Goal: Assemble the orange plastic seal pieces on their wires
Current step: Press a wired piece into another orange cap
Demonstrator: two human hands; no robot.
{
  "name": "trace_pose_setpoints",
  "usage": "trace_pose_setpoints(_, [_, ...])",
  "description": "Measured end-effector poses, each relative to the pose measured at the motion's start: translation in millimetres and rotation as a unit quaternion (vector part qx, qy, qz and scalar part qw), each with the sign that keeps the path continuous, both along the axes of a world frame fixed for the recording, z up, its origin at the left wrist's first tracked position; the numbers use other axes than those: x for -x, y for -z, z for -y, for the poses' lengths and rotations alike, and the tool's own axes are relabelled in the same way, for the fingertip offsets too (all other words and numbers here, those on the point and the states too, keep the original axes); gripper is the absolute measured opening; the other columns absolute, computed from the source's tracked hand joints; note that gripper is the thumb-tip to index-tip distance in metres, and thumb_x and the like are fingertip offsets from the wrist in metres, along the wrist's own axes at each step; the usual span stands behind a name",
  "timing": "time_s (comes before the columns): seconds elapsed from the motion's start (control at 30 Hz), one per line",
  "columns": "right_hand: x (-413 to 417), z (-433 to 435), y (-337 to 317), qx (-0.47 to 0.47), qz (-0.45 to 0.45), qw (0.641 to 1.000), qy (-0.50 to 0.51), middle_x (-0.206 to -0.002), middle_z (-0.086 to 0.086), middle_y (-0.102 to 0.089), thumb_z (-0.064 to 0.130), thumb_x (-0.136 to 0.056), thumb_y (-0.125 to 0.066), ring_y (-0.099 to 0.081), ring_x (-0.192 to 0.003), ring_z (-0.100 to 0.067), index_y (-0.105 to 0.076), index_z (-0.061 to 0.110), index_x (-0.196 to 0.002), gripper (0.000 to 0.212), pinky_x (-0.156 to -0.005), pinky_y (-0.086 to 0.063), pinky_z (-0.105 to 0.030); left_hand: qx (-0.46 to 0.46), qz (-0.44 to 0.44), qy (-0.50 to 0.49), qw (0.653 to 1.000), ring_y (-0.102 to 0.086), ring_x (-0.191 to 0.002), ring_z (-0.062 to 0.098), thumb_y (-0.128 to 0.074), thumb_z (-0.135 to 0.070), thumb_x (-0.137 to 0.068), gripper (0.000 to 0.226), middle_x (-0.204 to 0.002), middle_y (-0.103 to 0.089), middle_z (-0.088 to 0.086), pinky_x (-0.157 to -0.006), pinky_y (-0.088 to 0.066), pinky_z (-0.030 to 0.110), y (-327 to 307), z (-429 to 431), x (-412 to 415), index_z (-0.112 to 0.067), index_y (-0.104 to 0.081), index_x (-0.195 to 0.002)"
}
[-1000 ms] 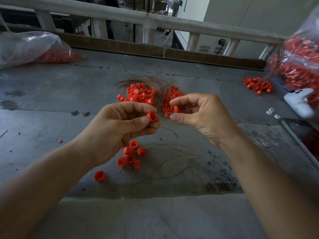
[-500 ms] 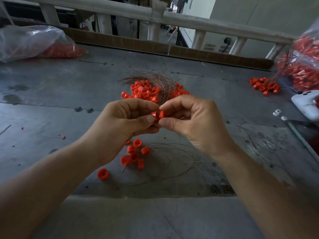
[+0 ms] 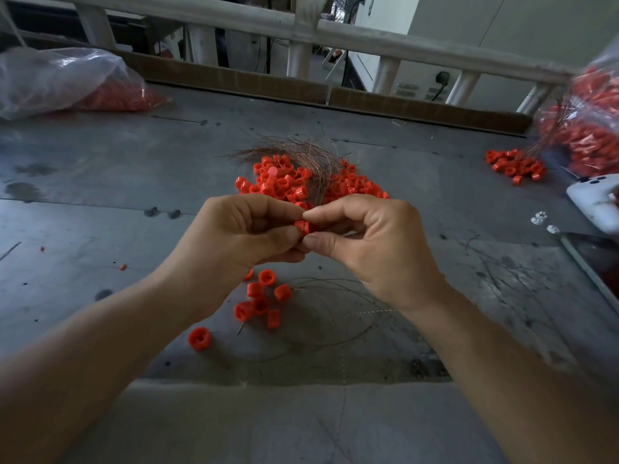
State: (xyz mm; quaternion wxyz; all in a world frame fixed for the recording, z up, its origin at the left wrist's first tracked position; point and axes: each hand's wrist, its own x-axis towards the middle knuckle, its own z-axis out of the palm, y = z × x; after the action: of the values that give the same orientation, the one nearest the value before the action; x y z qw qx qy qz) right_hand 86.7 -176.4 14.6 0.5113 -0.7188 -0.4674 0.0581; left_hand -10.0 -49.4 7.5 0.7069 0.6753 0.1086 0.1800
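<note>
My left hand (image 3: 241, 239) and my right hand (image 3: 368, 242) meet fingertip to fingertip over the grey table (image 3: 100, 202). Between them they pinch a small orange seal piece (image 3: 303, 226), mostly hidden by thumbs and forefingers. Behind the hands lies a pile of orange seal pieces (image 3: 301, 182) with a bundle of thin coppery wires (image 3: 301, 152) across it. Below the hands several seal pieces with wires (image 3: 259, 298) lie together, thin wire loops (image 3: 335, 313) trailing to the right, and a single piece (image 3: 199, 338) lies apart.
A clear plastic bag of orange pieces (image 3: 67, 82) lies at the far left. Another bulging bag (image 3: 589, 122) stands at the far right, with a small heap of wired pieces (image 3: 516, 164) beside it. A white handheld device (image 3: 596, 199) and a dark flat panel (image 3: 596, 262) occupy the right edge.
My two hands have closed the gap and pressed their separate orange pieces together into one pinch. The view has shifted slightly.
</note>
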Motion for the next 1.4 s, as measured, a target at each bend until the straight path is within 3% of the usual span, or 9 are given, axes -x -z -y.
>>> trace_pose_setpoints(0.13, [-0.2, 0.9, 0.2, -0.003, 0.011, 1.000, 0.001, -0.078, 0.014, -0.064, 0.007, -0.066, -0.076, -0.065, -0.076, -0.003, -0.071, 0.009, -0.087, 0.021, -0.069, -0.051, -0.012, 0.008, -0.009, 0.009, 1.000, -0.069, -0.062, 0.017, -0.063, -0.010, -0.057, 0.017, -0.070, -0.072, 0.009, -0.056, -0.052, 0.016, -1.2, -0.2, 0.1, -0.020, -0.073, -0.068])
trace_pose_setpoints(0.3, [0.8, 2.0, -0.2, -0.018, -0.006, 1.000, -0.003, -0.077, 0.012, -0.066, 0.008, -0.066, -0.076, -0.067, -0.074, -0.004, -0.070, 0.013, -0.084, 0.020, -0.069, -0.054, -0.018, 0.020, -0.019, 0.024, 0.999, -0.070, -0.062, 0.018, -0.061, -0.010, -0.059, 0.020, -0.069, -0.072, 0.010, -0.055, -0.053, 0.017, -2.4, -1.0, 1.2, -0.011, -0.069, -0.078])
trace_pose_setpoints(0.47, [2.2, 2.2, -0.5, -0.036, 0.006, 0.999, 0.008, -0.082, 0.016, -0.065, 0.009, -0.065, -0.077, -0.067, -0.072, -0.005, -0.070, 0.014, -0.081, 0.018, -0.068, -0.055, -0.020, 0.046, -0.013, 0.018, 0.999, -0.069, -0.061, 0.019, -0.062, -0.010, -0.057, 0.016, -0.068, -0.071, 0.012, -0.053, -0.053, 0.018, -3.9, 1.8, 1.8, -0.013, -0.073, -0.068])
trace_pose_setpoints(0.63, [2.6, 1.2, 1.0, -0.028, 0.080, 0.996, 0.015, -0.074, 0.014, -0.061, 0.010, -0.064, -0.077, -0.062, -0.066, -0.001, -0.072, 0.004, -0.084, 0.022, -0.065, -0.050, -0.011, 0.041, -0.027, 0.020, 0.999, -0.069, -0.060, 0.018, -0.061, -0.008, -0.058, 0.022, -0.067, -0.071, 0.012, -0.053, -0.053, 0.017, -3.0, 1.6, 2.0, -0.004, -0.067, -0.080])
trace_pose_setpoints(0.8, [-1.0, 1.4, 1.0, -0.032, 0.130, 0.991, -0.006, -0.076, 0.006, -0.061, 0.011, -0.067, -0.075, -0.058, -0.068, 0.001, -0.072, 0.001, -0.086, 0.022, -0.066, -0.048, -0.012, 0.049, -0.028, 0.031, 0.998, -0.069, -0.062, 0.015, -0.063, -0.014, -0.055, 0.019, -0.067, -0.071, 0.009, -0.055, -0.054, 0.017, -5.2, 1.1, 3.1, -0.018, -0.076, -0.068])
trace_pose_setpoints(1.23, [-3.0, -0.2, 4.9, -0.083, 0.106, 0.991, -0.016, -0.074, 0.005, -0.063, 0.013, -0.064, -0.074, -0.063, -0.067, -0.005, -0.071, 0.002, -0.082, 0.021, -0.064, -0.050, -0.014, 0.058, -0.017, 0.050, 0.997, -0.069, -0.061, 0.016, -0.063, -0.015, -0.051, 0.020, -0.067, -0.071, 0.009, -0.054, -0.053, 0.017, -6.8, 1.6, 5.4, -0.017, -0.076, -0.067])
trace_pose_setpoints(1.4, [-3.6, 0.5, 1.6, -0.077, 0.046, 0.994, -0.055, -0.073, 0.009, -0.063, 0.012, -0.065, -0.074, -0.065, -0.069, -0.007, -0.066, 0.016, -0.088, 0.025, -0.064, -0.053, -0.017, 0.050, -0.015, 0.077, 0.996, -0.069, -0.063, 0.016, -0.065, -0.019, -0.051, 0.023, -0.068, -0.071, 0.010, -0.055, -0.053, 0.018, -7.0, -1.7, 5.7, -0.017, -0.076, -0.071])
